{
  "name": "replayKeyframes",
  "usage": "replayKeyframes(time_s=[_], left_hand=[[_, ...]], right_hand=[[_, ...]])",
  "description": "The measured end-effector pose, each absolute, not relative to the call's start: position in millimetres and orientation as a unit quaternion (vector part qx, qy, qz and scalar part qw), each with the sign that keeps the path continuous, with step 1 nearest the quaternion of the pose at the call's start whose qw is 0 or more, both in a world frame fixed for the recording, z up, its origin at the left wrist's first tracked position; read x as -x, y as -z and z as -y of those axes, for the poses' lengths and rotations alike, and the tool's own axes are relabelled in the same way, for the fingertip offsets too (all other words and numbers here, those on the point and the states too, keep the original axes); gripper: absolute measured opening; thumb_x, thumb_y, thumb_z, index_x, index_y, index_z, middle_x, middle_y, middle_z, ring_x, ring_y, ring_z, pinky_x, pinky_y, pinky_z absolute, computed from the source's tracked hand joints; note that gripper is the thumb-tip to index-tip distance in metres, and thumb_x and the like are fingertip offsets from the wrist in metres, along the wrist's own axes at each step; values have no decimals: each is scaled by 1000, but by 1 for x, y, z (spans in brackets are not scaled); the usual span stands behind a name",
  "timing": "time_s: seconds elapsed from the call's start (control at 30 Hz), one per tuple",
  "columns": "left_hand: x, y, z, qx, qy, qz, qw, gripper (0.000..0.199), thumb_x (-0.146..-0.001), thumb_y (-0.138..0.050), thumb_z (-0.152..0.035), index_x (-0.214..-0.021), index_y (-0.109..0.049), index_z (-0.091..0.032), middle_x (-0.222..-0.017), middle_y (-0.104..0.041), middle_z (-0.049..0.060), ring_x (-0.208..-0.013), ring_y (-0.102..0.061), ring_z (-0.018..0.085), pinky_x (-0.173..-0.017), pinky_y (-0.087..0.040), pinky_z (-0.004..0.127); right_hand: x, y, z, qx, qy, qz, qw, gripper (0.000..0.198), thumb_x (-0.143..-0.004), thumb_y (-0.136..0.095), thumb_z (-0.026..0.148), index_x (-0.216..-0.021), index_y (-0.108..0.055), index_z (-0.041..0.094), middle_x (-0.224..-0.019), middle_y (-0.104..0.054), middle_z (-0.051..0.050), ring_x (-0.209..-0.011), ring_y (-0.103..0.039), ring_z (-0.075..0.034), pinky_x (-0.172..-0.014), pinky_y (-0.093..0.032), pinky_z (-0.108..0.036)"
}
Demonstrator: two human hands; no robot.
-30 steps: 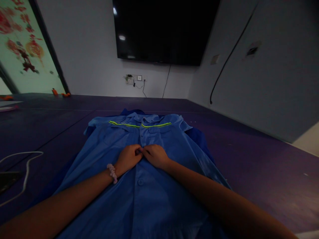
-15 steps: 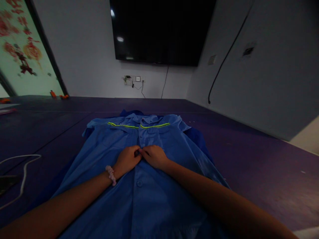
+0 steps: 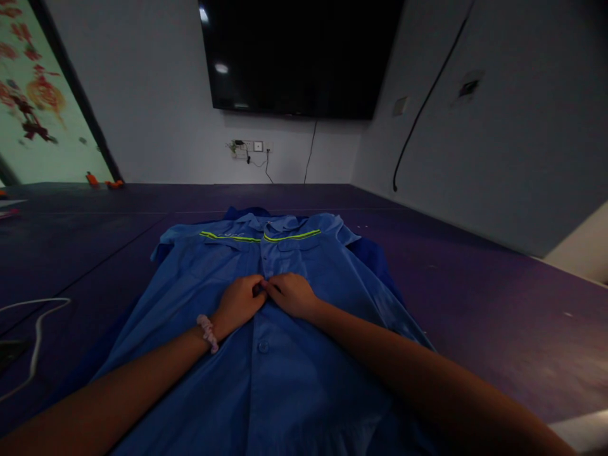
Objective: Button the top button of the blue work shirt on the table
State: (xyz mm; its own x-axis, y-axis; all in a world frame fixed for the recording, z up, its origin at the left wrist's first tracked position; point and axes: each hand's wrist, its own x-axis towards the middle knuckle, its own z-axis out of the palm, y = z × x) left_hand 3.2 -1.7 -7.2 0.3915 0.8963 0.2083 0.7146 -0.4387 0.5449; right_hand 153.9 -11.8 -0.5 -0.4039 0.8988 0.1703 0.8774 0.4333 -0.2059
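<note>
A blue short-sleeved shirt [image 3: 304, 373] lies spread out front side up, its collar away from me and yellow-green piping across the chest. My left hand [image 3: 241, 303], with a pink scrunchie [image 3: 208, 334] on the wrist, pinches the front placket from the left. From the other side my right hand [image 3: 292, 295] closes on the same spot, the fingertips of both hands meeting. What lies between the fingertips is hidden. Nearer to me a button [image 3: 263, 346] shows on the placket. Darker blue cloth [image 3: 373, 259] sticks out beneath the shirt.
The shirt rests on a purple surface [image 3: 475, 304]. A white cable [image 3: 38, 335] curls at the left beside a dark object. Against the back wall are a large black screen [image 3: 304, 57], sockets with cords [image 3: 249, 147] and small orange items [image 3: 92, 179].
The view has shifted slightly, so everything sits a little farther left and up. Both hands keep their pinch at the same place on the placket.
</note>
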Motion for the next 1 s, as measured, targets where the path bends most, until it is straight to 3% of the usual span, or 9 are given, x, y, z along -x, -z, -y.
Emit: replayKeyframes(time_s=[1.0], left_hand=[[-4,5,4,-814,-236,-498,181,12,-79,-48,-17,-70,-56,-17,-61,-56,-2,-56,-50,11,-52,-31,21]], right_hand=[[-154,1,12,530,-39,838,126,42,-96,-29,38,-85,-65,18,-83,-68,-4,-75,-61,-14,-57,-31,-23]])
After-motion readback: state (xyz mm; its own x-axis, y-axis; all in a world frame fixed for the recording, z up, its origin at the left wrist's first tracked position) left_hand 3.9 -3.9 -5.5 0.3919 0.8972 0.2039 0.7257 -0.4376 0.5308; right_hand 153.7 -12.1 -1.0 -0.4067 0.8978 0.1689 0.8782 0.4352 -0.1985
